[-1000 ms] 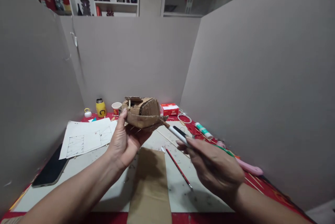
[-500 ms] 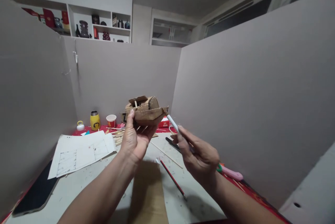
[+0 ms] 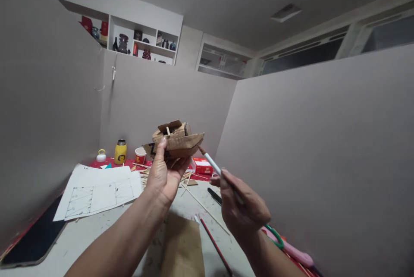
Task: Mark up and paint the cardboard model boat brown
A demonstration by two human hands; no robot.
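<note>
My left hand holds up a small boat model made of brown cardboard, with the thumb on its near side and the fingers beneath. The model has a pointed end on the right and a rounded cabin with a raised flap on top. In my right hand is a slim white stick with a brown tapered tip; whether it is a brush or a pen I cannot tell. Its tip is at the underside of the model's pointed end, and contact is hard to make out. Some fingers of both hands are hidden.
Paper with line drawings lies left, beside a dark phone. Behind stand a yellow bottle, a paper cup and a red box. A cardboard strip, a red-black pencil and thin wooden sticks lie on the table.
The brown tip has moved from the pointed end's upper edge down to its underside. The model has shifted slightly left, and the camera view has tilted.
</note>
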